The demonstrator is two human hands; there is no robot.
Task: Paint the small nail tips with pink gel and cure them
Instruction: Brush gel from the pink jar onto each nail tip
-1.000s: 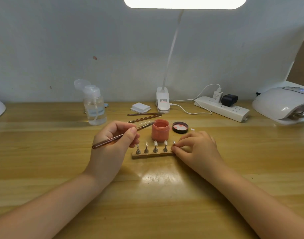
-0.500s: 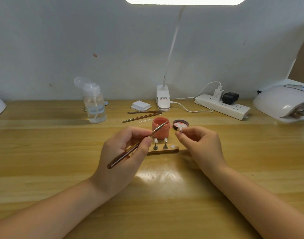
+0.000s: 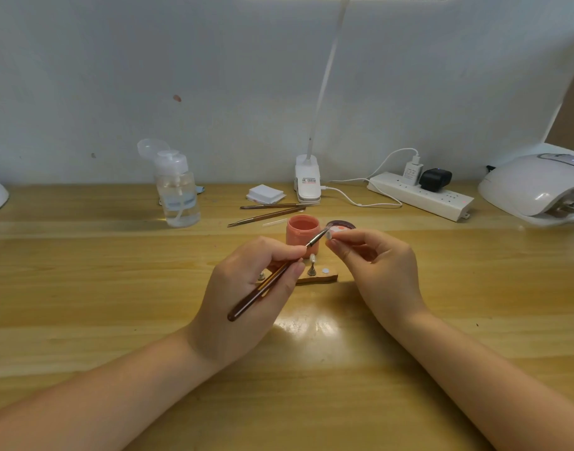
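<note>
Single head view, looking forward and down across table (image 3: 84, 288) toward wall (image 3: 116, 76), hands close below.

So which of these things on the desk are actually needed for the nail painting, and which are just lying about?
In use:
brown-handled brush in left hand
small pale nail tip in right hand
open pink gel jar
wooden tip stand
white curing lamp

Lying about:
clear pump bottle
two spare brushes
white power strip

Wooden table (image 3: 116, 288): glossy varnish. Brush (image 3: 266, 284) handle: glossy brown, metal ferrule. Pump bottle (image 3: 178, 190): clear plastic. Curing lamp (image 3: 533, 187): glossy white plastic.
</note>
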